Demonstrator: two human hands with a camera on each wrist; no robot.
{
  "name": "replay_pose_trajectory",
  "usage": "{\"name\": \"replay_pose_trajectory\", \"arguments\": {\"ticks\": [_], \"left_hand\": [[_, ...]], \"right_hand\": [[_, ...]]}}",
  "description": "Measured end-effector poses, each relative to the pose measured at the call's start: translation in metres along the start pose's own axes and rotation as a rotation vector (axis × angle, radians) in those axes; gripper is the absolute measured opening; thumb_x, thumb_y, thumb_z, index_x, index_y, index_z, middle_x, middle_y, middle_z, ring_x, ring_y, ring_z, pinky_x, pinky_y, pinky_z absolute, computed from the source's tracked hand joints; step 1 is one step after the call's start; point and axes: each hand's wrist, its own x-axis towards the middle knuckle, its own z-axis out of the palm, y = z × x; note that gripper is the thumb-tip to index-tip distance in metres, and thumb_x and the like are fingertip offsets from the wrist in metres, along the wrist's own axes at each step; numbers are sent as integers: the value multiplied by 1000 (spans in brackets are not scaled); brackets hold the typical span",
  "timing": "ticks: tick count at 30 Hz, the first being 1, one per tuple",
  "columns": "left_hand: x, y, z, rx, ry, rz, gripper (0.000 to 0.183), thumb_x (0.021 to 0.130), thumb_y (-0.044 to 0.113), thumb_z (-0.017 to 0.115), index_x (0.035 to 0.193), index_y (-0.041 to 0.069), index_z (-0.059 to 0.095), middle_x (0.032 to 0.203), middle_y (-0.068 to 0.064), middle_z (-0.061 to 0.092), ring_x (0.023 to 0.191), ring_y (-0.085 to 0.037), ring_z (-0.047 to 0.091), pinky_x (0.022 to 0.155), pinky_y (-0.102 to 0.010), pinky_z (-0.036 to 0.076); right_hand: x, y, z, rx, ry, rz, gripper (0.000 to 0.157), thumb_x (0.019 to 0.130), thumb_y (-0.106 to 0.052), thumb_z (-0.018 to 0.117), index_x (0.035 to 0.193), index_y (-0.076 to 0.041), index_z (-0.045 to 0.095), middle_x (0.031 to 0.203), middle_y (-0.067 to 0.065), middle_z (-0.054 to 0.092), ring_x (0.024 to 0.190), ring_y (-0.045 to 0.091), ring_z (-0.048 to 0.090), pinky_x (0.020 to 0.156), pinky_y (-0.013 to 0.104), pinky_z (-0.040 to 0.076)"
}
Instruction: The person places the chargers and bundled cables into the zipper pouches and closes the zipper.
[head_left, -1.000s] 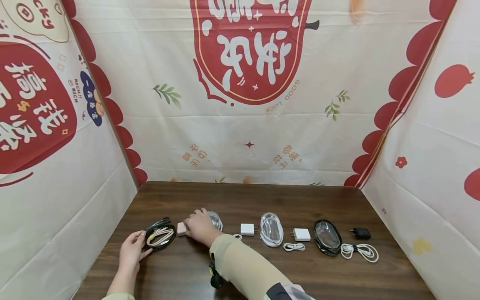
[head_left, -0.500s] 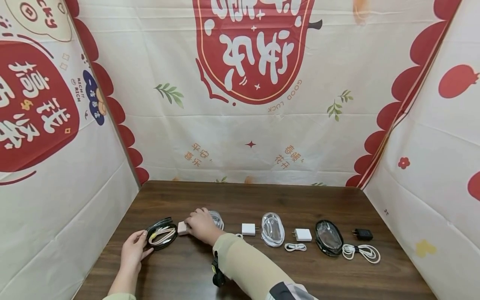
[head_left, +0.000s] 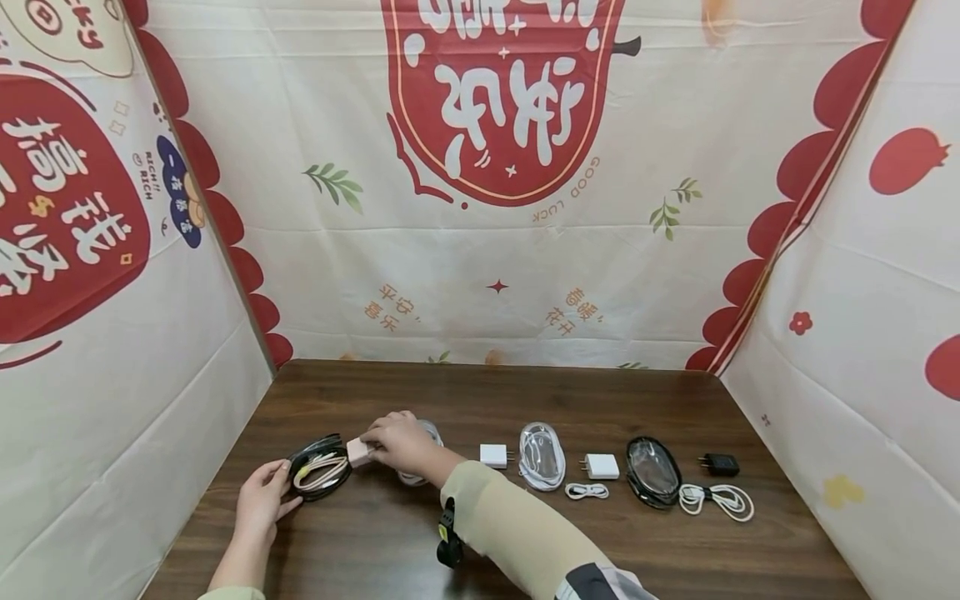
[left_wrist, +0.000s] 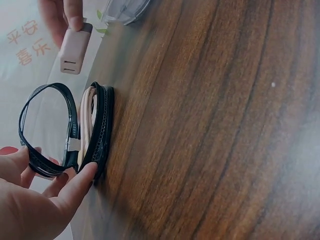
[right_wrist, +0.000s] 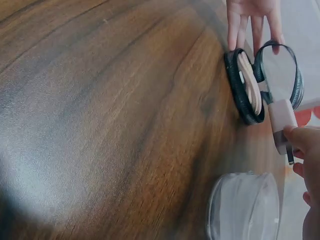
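My left hand [head_left: 257, 507] holds an unzipped clear case with a black zip rim [left_wrist: 106, 135] at the table's left, keeping its lid raised. A coiled pale pink cable [left_wrist: 87, 117] lies inside the base. With thumb and fingers, my right hand [head_left: 408, 450] pinches a pale pink charger plug [head_left: 357, 452] with a dark end. The plug is in the air close to the raised lid, as the right wrist view shows. Beneath and behind my right hand is a clear round case [right_wrist: 245, 207], partly hidden in the head view.
Rightward along the table [head_left: 390, 550] lie a white charger [head_left: 493, 455], a clear case with white rim [head_left: 542, 457], another white charger [head_left: 602, 466], a tied white cable [head_left: 587, 491], a black-rimmed case [head_left: 653, 472], a black charger [head_left: 720, 464] and a white cable [head_left: 723, 502].
My right hand has moved slightly left with the pink charger, up to the black-rimmed case. The right sleeve now covers a small white cable. My left hand has stayed at the case.
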Motion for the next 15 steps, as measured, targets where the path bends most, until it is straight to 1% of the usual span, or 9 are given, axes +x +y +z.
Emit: {"name": "replay_pose_trajectory", "arguments": {"ticks": [4,7,9,12,15], "left_hand": [[-2,2,-1,4,-11,-1,45,106,19,38,137,-14,35,142,-37,31,128,-46,35,76,-38,57],[-4,3,0,4,-21,1,45,106,19,38,137,-15,35,141,-37,31,127,-46,37,76,-39,57],[-5,3,1,7,-25,5,45,106,18,38,136,-15,36,139,-37,33,125,-46,40,75,-39,57],[-6,3,3,17,-34,10,44,105,18,39,133,-15,38,136,-38,35,120,-44,46,75,-40,57],[-7,3,3,23,-45,5,43,105,19,40,132,-15,39,136,-38,36,118,-43,50,75,-42,57]], "right_hand": [[1,-6,-3,58,-9,-84,31,95,-33,64,125,-25,67,121,-11,63,110,7,54,97,28,40],[2,-12,-2,71,4,-147,30,94,-33,66,122,-24,69,119,-11,64,108,6,55,93,24,41],[3,-16,0,64,12,-173,29,93,-33,66,121,-25,69,118,-11,65,108,6,55,92,22,41],[4,-23,0,65,10,-177,29,93,-33,67,120,-25,69,118,-11,64,108,5,55,92,20,40],[4,-29,1,65,-13,-155,30,94,-34,66,122,-26,68,120,-12,63,108,5,55,92,21,41]]}}
